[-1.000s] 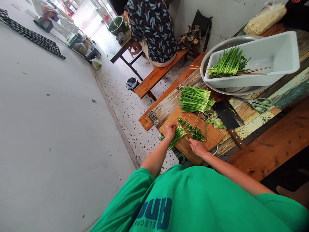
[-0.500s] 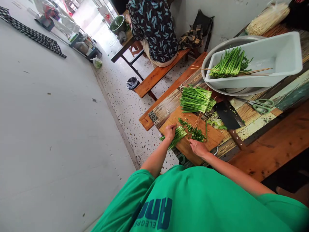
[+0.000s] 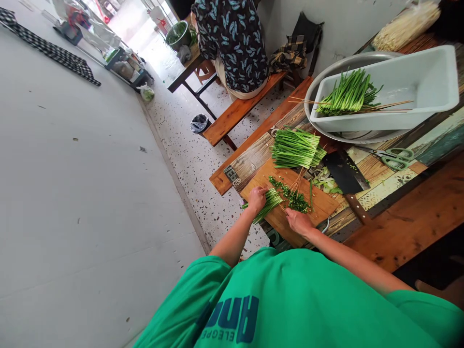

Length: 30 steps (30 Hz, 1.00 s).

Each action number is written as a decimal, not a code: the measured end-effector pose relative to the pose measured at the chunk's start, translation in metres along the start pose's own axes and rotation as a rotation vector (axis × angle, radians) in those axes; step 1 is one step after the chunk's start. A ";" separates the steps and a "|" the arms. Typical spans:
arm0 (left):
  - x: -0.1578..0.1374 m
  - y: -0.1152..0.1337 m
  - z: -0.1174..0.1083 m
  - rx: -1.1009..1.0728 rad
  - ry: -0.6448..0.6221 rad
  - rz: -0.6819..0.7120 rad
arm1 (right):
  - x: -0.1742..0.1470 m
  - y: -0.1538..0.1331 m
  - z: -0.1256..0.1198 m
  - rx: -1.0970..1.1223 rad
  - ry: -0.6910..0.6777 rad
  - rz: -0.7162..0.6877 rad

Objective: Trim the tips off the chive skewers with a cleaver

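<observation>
Hardly moved since the earlier frame: both hands in the same place against the cutting board (image 3: 319, 203), with only a slight drift of the whole view. In the left hand (image 3: 257, 199), held in a narrow grip, a bunch of green stalks (image 3: 268, 207), jutting past the cutting board's left corner. In the right hand (image 3: 298, 222), pinched over the near edge, a thin stick (image 3: 282, 207) beside the pale cut ends. Toward the middle, chopped greens (image 3: 297, 202). Along the far edge, skewered stalks (image 3: 295, 149). Near the tabletop's (image 3: 255, 153) right edge, a cleaver (image 3: 346, 171).
</observation>
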<state>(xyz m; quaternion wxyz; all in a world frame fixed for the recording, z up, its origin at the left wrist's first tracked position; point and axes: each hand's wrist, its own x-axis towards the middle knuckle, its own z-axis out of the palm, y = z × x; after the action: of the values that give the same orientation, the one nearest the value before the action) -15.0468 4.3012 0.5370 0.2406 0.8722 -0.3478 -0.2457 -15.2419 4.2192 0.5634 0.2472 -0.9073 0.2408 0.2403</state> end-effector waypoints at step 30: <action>-0.067 0.003 0.050 0.135 0.124 0.127 | -0.125 0.155 -0.055 0.036 0.701 0.605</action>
<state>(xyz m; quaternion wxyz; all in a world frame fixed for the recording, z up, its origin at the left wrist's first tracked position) -15.1207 4.3353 0.5178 0.2173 0.8761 -0.4027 -0.1517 -15.4067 4.1103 0.6230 0.0853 -0.8183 0.5679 -0.0240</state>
